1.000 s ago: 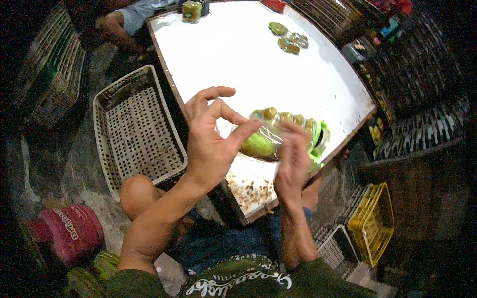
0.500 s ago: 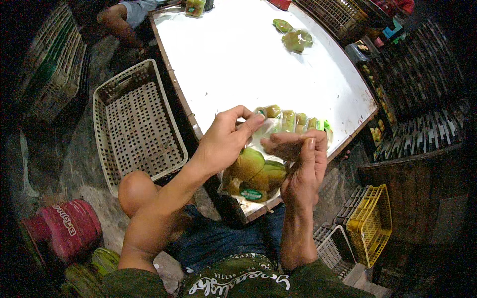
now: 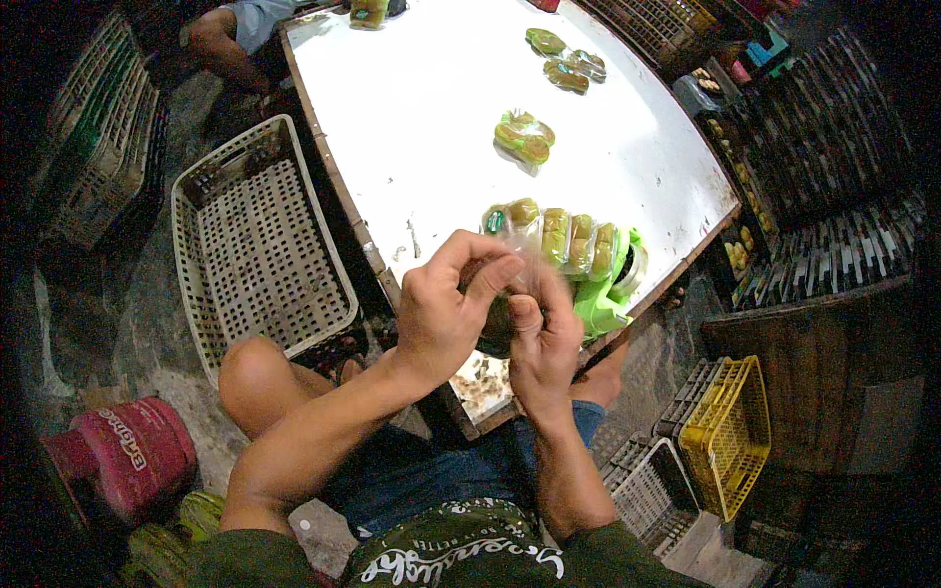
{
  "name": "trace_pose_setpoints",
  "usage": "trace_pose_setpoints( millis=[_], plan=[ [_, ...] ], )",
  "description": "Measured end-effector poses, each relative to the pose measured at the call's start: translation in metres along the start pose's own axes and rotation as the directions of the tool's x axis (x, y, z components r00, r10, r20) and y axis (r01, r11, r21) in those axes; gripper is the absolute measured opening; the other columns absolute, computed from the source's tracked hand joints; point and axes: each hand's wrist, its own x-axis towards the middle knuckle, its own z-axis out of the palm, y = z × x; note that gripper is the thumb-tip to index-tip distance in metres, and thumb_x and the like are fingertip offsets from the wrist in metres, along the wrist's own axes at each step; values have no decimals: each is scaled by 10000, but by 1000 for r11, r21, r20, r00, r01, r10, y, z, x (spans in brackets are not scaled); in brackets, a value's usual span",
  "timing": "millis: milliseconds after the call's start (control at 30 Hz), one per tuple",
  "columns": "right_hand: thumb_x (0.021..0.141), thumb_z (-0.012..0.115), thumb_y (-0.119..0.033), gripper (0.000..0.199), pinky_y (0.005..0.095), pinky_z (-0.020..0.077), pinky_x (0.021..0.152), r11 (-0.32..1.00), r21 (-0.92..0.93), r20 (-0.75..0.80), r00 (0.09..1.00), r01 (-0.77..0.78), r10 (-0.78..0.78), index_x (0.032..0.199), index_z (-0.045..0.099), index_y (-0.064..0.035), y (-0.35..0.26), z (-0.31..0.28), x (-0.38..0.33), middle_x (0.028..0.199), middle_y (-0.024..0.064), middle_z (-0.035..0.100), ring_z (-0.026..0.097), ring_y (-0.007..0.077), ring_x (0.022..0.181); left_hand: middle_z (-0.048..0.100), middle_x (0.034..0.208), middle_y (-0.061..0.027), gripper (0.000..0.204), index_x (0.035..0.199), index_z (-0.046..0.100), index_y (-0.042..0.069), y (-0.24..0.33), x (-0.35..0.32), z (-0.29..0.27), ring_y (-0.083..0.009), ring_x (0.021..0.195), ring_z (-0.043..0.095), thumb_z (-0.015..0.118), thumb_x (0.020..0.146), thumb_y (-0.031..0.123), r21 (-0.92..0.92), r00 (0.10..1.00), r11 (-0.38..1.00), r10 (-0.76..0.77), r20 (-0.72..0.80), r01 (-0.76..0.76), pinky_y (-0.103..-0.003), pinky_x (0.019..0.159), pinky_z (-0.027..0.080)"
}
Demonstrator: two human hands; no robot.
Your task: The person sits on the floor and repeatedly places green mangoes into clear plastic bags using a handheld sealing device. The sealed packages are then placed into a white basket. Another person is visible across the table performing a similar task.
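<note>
My left hand (image 3: 441, 309) and right hand (image 3: 545, 345) meet above the near corner of the white table, fingers bent and thumbs pressed in. Clear plastic film (image 3: 517, 247) shows at the fingertips, blurred by motion. A dark shape sits beneath the fingers; the hands hide most of it. Just beyond my hands stands a row of plastic-wrapped green-brown fruits (image 3: 555, 238), beside a small round green sticker (image 3: 495, 220). To the right of my right hand is a bright green tape dispenser (image 3: 608, 302). Farther off lies a fruit bag (image 3: 524, 137) with bright green on it.
More bagged fruit (image 3: 575, 72) lies on the far part of the white table (image 3: 402, 127). A pale plastic crate (image 3: 265, 245) stands left of it; a yellow crate (image 3: 740, 431) is at lower right. A red gas cylinder (image 3: 137, 456) is at lower left. Another person's leg (image 3: 221, 44) shows at far left.
My hands have drawn together. The fruit bag that hung below them no longer shows at the table corner. Another fruit bag now lies mid-table, and the tape dispenser has come into view.
</note>
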Motion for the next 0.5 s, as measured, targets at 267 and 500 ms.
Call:
trace_pose_setpoints(
  millis=[267, 500],
  plan=[
    [795, 698, 78, 330, 330, 517, 748, 996, 14, -3, 996, 85, -85, 1096, 632, -38, -13, -21, 13, 935, 112, 640, 644, 228, 849, 608, 1027, -79, 436, 1306, 461, 37, -8, 5, -10, -143, 984, 605, 653, 915, 55, -306, 972, 950, 7, 233, 67, -278, 847, 531],
    [776, 668, 92, 300, 342, 499, 771, 981, -55, -3, 982, 187, -187, 1043, 673, -42, 7, -23, 16, 945, 111, 647, 628, 255, 868, 641, 929, -72, 666, 1399, 354, 11, -2, 0, -4, -129, 903, 616, 710, 836, 5, -112, 984, 982, 159, 85, -149, -268, 816, 530]
  ],
)
